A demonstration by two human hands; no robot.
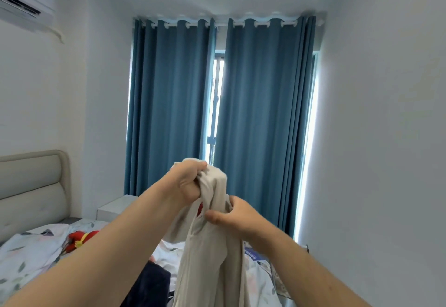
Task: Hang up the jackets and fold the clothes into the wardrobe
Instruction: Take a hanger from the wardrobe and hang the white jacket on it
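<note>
Two hands are up on one piece of clothing here, held at chest height in front of the blue curtains (pixel 169 103). The left hand (pixel 187 181) has its fingers curled tight round the bunched top edge of the beige garment (pixel 210 258). The right hand (pixel 237 218) sits just below and beside it, thumb and fingers pinching a fold of the same cloth. The rest hangs straight down in a long drape over the bed (pixel 29 253).

There's a speck of red (pixel 199 210) peeking out between the two grips, and I cannot tell what it is. A dark garment (pixel 150 287) lies on the bed underneath, and a red toy (pixel 80 239) sits further left.

My read is that this is the sorting-out step: finding the collar or shoulders before hanging or folding. It looks early in the job, with at least one more piece waiting.

The next move calls for spreading those hands apart along the top edge so the cloth opens flat. Whether it wants a hanger or a fold is unclear while it's bunched. No wardrobe in view, so a turn away from the window will be needed.
</note>
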